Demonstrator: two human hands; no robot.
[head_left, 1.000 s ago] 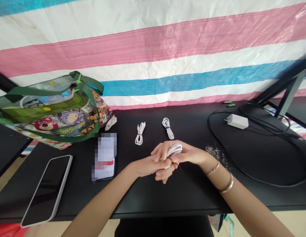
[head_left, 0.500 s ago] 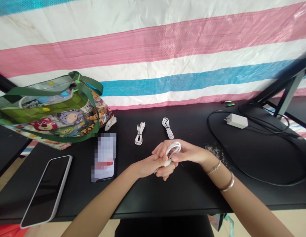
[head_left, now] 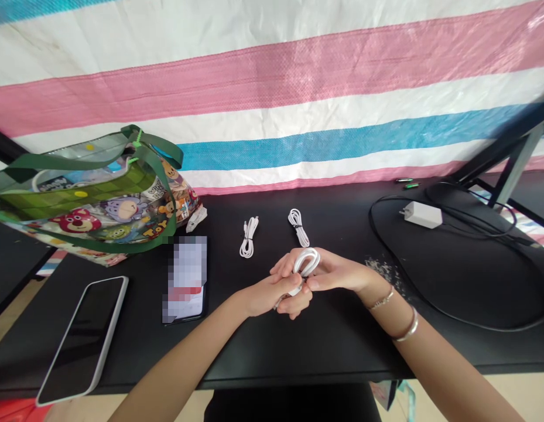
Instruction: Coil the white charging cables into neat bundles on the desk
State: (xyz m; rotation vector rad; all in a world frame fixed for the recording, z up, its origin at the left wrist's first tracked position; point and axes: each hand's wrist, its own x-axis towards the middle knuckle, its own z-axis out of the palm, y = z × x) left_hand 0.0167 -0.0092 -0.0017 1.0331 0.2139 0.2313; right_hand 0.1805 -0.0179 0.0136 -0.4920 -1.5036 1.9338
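A coiled white cable (head_left: pixel 307 259) is held between both hands above the black table (head_left: pixel 272 357), its loop standing up from the fingers. My left hand (head_left: pixel 268 295) is closed around the lower part of the bundle, thumb lying across it. From the other side my right hand (head_left: pixel 335 272) wraps the same coil, its thumb near a dark tie at the coil's middle. The fingers hide much of the cable. Just beyond the hands lie two more white cable bundles, one at left (head_left: pixel 249 237) and one at right (head_left: pixel 298 227), each bound with a black tie.
At left stand a cartoon-printed clear bag (head_left: pixel 122 205), a lit phone (head_left: pixel 186 281) and a white-edged phone (head_left: pixel 84 340). On the right are a white charger (head_left: pixel 423 215), a looped black cord (head_left: pixel 430 308) and scattered bits (head_left: pixel 383 271). A striped sheet (head_left: pixel 272 88) hangs behind.
The loop of the held cable has tipped slightly to the left, and my right thumb has shifted a little along the coil. Both hands stay in nearly the same place.
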